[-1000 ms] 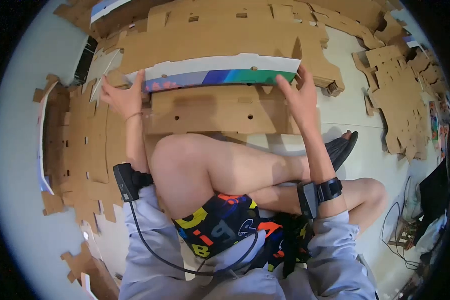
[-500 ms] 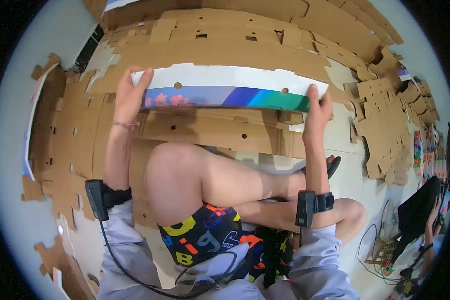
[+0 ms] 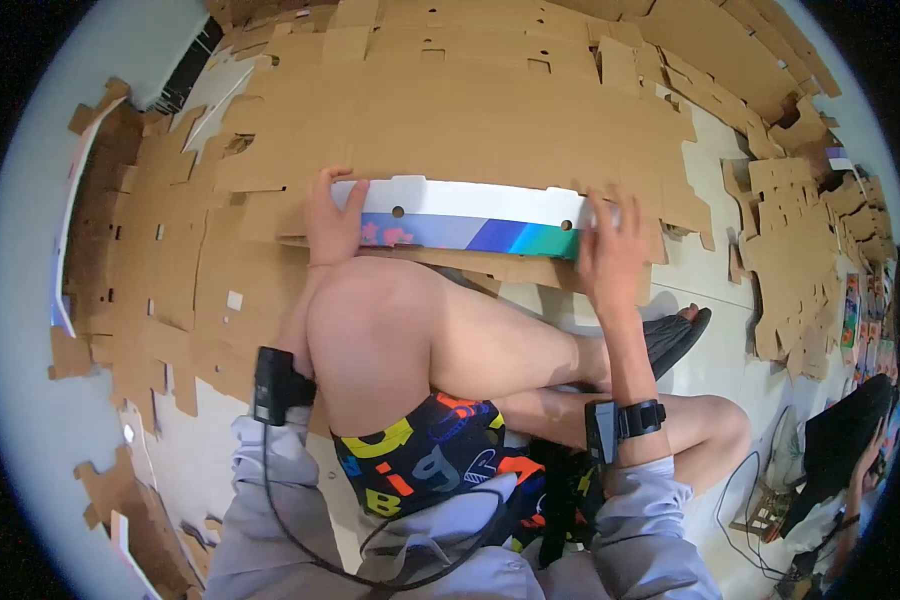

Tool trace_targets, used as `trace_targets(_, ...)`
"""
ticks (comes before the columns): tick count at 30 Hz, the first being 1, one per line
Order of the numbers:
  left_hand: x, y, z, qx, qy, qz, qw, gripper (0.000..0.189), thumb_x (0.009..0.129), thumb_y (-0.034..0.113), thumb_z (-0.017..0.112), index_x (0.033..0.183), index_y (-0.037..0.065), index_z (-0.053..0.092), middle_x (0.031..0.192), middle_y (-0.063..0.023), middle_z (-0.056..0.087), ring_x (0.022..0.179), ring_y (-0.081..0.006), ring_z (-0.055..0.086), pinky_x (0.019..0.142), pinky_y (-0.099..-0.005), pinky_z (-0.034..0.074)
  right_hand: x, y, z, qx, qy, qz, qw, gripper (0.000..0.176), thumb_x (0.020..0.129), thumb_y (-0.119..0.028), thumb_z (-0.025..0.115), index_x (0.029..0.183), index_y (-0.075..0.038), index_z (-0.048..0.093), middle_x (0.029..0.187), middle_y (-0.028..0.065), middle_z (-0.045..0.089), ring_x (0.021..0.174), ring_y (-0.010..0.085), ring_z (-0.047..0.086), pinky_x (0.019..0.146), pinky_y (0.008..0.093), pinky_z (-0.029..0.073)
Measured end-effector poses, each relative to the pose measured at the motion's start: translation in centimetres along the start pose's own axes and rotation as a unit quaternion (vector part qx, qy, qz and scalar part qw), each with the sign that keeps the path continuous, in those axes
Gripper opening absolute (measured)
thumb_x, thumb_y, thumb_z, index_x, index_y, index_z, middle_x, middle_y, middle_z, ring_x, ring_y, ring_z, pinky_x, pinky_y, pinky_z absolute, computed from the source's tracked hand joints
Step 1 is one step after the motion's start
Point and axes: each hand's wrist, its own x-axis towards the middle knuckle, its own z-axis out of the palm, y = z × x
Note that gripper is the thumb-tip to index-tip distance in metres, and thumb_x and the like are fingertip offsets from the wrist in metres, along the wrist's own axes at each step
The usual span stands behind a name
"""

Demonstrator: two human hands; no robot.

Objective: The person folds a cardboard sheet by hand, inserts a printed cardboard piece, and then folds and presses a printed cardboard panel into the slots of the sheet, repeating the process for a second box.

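A long folded cardboard strip [image 3: 445,195] lies low over the brown sheets in front of my raised knee. Its upper band is white with two round holes; the lower band is printed with pink flowers, blue and green. Around its left end my left hand [image 3: 334,222] is closed, thumb on the near face and fingers behind. My right hand [image 3: 612,250] rests at the right end with fingers spread, the thumb side touching the strip's edge. Below the strip, a brown cardboard piece [image 3: 530,268] shows partly.
Flattened brown cardboard sheets [image 3: 450,120] cover much of the floor. More cardboard [image 3: 785,230] lies to the right, past pale tiles [image 3: 705,265]. A white-edged cardboard panel [image 3: 80,200] stands at the left. Another person's arm [image 3: 855,490] and a cable [image 3: 735,490] show at the lower right.
The strip has come down and closer to my knee, and both hands moved with it. The fingers of my right hand have spread from their earlier pinch on the strip's end.
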Motion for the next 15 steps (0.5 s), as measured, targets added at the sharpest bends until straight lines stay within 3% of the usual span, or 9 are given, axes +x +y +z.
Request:
trace_targets(1, -0.2, 0.3, 0.2, 0.037, 0.014, 0.044, 0.998, 0.037, 0.081, 0.025, 0.068, 0.112, 0.009, 0.056, 0.114, -0.0141, 0.054, 0.101, -0.0289, 0.054, 0.085, -0.0407, 0.044, -0.2, -0.5, 0.0, -0.064, -0.029, -0.066, 0.995, 0.073, 0.078, -0.039, 0.065, 0.134, -0.001, 0.037, 0.137, 0.0254, 0.033, 0.126, 0.0432, 0.033, 0.101, 0.0543, 0.03)
trace_targets(2, -0.5, 0.6, 0.5, 0.073, 0.028, 0.087, 0.993, 0.039, 0.08, 0.025, 0.068, 0.114, 0.01, 0.056, 0.122, -0.015, 0.051, 0.107, -0.0313, 0.052, 0.088, -0.0438, 0.042, -0.2, -0.9, 0.0, -0.037, -0.037, -0.056, 0.997, 0.08, 0.075, -0.043, 0.067, 0.135, -0.001, 0.035, 0.138, 0.0254, 0.032, 0.128, 0.0432, 0.031, 0.102, 0.0554, 0.029)
trace_targets(3, -1.0, 0.8, 0.8, 0.198, 0.027, 0.148, 0.969, 0.045, 0.08, 0.028, 0.066, 0.12, 0.012, 0.053, 0.127, -0.0144, 0.047, 0.112, -0.0315, 0.048, 0.091, -0.046, 0.039, -0.4, -1.3, 0.1, -0.01, -0.047, -0.047, 0.998, 0.088, 0.071, -0.048, 0.069, 0.136, -0.002, 0.033, 0.138, 0.0254, 0.031, 0.129, 0.0432, 0.029, 0.103, 0.0565, 0.027)
trace_targets(5, -2.1, 1.4, 0.9, 0.433, 0.026, 0.261, 0.862, 0.057, 0.081, 0.036, 0.064, 0.131, 0.015, 0.047, 0.138, -0.0132, 0.038, 0.122, -0.0319, 0.04, 0.099, -0.0504, 0.031, -0.5, -0.6, 0.9, 0.001, -0.073, -0.054, 0.996, 0.109, 0.059, -0.059, 0.073, 0.14, -0.003, 0.027, 0.142, 0.0241, 0.027, 0.132, 0.042, 0.026, 0.104, 0.0561, 0.025)
trace_targets(8, -2.2, 2.7, 0.1, 0.362, -0.124, 0.304, 0.872, 0.079, 0.075, 0.049, 0.065, 0.141, 0.018, 0.034, 0.145, -0.0107, 0.03, 0.132, -0.0324, 0.03, 0.102, -0.0578, 0.024, 0.5, 0.4, 1.4, 0.012, -0.129, -0.065, 0.99, 0.111, 0.059, -0.061, 0.073, 0.14, -0.003, 0.026, 0.141, 0.0233, 0.027, 0.132, 0.0411, 0.025, 0.104, 0.0559, 0.026)
trace_targets(11, -1.5, 3.3, -0.5, 0.316, -0.215, 0.285, 0.879, 0.089, 0.072, 0.056, 0.065, 0.143, 0.018, 0.028, 0.147, -0.0121, 0.027, 0.137, -0.0321, 0.023, 0.106, -0.0579, 0.019, 1.3, 0.7, 1.8, -0.008, -0.152, -0.065, 0.986, 0.105, 0.063, -0.063, 0.068, 0.139, -0.004, 0.027, 0.139, 0.0224, 0.03, 0.131, 0.0405, 0.027, 0.103, 0.0539, 0.028)
trace_targets(15, -0.8, 2.6, -0.1, 0.372, -0.2, 0.324, 0.847, 0.084, 0.074, 0.061, 0.06, 0.141, 0.018, 0.033, 0.145, -0.0117, 0.03, 0.134, -0.0334, 0.028, 0.102, -0.0596, 0.024, 1.2, 0.1, 1.1, -0.056, -0.136, -0.085, 0.985, 0.098, 0.069, -0.06, 0.065, 0.139, -0.004, 0.027, 0.139, 0.0231, 0.03, 0.131, 0.0398, 0.028, 0.103, 0.0528, 0.03)
